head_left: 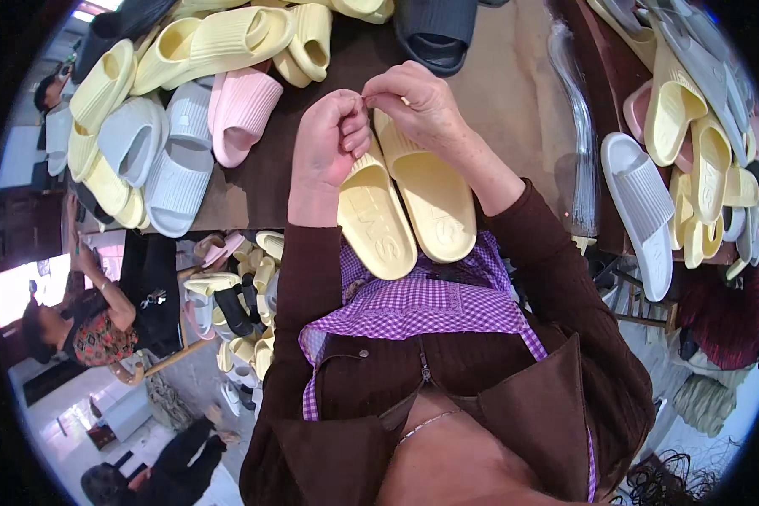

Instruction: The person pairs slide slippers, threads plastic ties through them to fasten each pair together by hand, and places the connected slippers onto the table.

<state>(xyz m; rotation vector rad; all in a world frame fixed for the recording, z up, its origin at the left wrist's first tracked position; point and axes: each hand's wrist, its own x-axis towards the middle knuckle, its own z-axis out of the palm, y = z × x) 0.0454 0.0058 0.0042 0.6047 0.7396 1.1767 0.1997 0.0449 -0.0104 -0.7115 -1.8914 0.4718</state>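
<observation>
Left hand (333, 139): is being held curled above the heel end of the pale yellow slide pair (409, 207), fingers folded in, thumb and forefinger being pinched together on something too small to tell
Right hand (417, 101): is being kept just beside the left one, fingertips being pressed against those of the left hand in a narrow pinch; what is being gripped cannot be told
Pale yellow slide pair: is being rested side by side, soles up, on the brown table (514, 93), toes toward the purple checked apron (422, 308), right under both hands
Pink slide (243, 114): is being left on the table, well apart to the left
Grey slides (164, 160): are being piled beside the pink one
Dark slide (437, 34): is being left at the far edge
White slide (641, 211): is being hung over the right-hand heap
Clear plastic bags (578, 143): are being stacked along the table's right edge
</observation>
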